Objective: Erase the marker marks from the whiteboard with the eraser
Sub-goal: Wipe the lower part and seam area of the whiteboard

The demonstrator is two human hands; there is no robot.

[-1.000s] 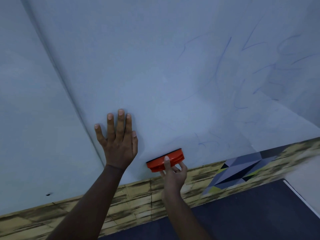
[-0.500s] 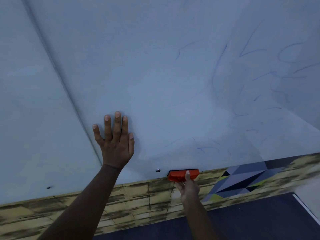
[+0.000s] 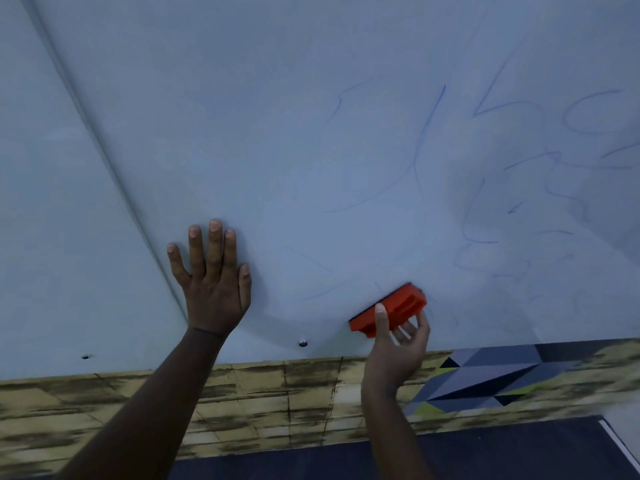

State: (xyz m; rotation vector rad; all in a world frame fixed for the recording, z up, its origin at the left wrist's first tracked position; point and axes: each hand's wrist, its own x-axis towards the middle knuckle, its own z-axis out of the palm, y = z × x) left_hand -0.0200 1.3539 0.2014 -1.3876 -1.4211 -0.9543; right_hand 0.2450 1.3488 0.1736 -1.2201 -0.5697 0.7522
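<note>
Inspecting my own limbs from the head view: both of my forearms are showing bare from the lower frame edge up to the wrists, with no sleeve reaching into view. My left hand (image 3: 214, 289) is wearing no glove, and its short, pale fingernails are showing on all five digits. My right hand (image 3: 394, 344) is likewise going ungloved, with one short nail showing on the thumb. A faint crease line is running across my left wrist.

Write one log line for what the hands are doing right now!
left hand: flat on whiteboard | right hand: grips orange eraser, tilted on board | blue marks: many left, upper right | state: erasing unfinished
</note>
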